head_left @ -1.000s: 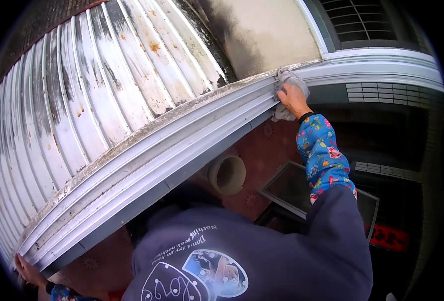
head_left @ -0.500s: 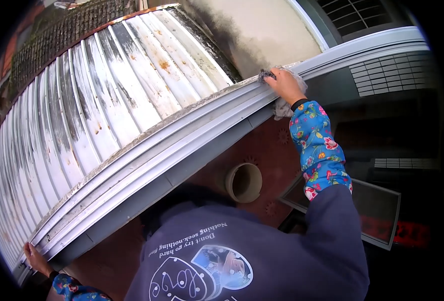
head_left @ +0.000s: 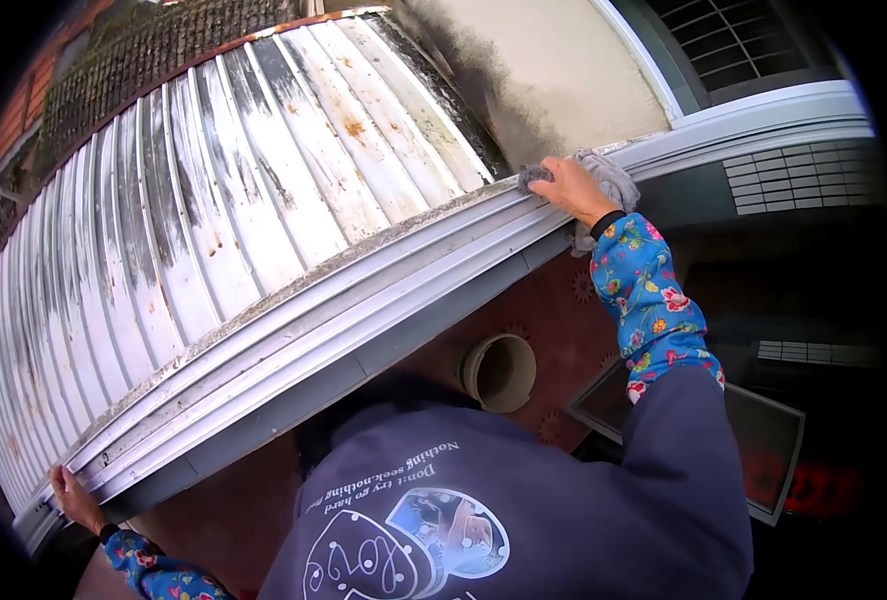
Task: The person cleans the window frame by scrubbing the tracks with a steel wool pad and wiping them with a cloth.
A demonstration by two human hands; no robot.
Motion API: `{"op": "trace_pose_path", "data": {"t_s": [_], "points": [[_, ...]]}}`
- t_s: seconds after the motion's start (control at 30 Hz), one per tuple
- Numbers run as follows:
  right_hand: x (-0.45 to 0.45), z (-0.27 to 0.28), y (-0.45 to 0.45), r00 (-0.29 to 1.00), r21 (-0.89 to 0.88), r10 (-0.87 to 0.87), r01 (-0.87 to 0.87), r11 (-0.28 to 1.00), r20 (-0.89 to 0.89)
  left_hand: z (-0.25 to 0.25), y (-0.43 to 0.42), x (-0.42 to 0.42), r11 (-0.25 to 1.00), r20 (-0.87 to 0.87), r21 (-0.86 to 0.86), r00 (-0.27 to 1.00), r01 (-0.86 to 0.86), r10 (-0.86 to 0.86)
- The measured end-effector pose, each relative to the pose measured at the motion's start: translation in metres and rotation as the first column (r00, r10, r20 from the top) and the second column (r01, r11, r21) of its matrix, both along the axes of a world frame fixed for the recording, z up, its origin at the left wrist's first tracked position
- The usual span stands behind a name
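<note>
A white metal window track (head_left: 383, 290) with long grooves runs diagonally across the view. Near its upper right part, my right hand (head_left: 570, 190) presses a crumpled grey rag (head_left: 613, 180) onto the sill; bits of the rag stick out on both sides of the fingers, and one end hangs below the wrist. At the lower left, my left hand (head_left: 75, 502) has its fingers hooked over the track's edge, partly hidden by it. Both forearms wear blue flowered sleeve covers (head_left: 648, 290).
Beyond the track slopes a corrugated metal roof (head_left: 253, 170) with rust and black stains. A stained wall (head_left: 563, 70) stands at the upper right. Below on the reddish floor are a pale bucket (head_left: 500, 372) and a framed screen panel (head_left: 763, 450).
The whole scene has shifted slightly right and down as the camera moved. My right hand stays on the sill with the rag, and my left hand keeps its place on the track.
</note>
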State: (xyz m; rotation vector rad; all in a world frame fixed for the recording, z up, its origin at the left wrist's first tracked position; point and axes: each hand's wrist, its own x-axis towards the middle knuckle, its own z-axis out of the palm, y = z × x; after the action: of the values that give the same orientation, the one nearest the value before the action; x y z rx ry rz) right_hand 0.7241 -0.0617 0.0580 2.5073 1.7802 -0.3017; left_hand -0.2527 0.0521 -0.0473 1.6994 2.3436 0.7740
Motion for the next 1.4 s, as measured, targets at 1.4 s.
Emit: {"op": "trace_pose_path", "data": {"t_s": [1.4], "points": [[-0.094, -0.044, -0.007, 0.947, 0.455, -0.177, 0.287, 0.843, -0.270, 0.064, 0.097, 0.218, 0.914, -0.046, 0.256, 0.948, 0.316, -0.315]]}}
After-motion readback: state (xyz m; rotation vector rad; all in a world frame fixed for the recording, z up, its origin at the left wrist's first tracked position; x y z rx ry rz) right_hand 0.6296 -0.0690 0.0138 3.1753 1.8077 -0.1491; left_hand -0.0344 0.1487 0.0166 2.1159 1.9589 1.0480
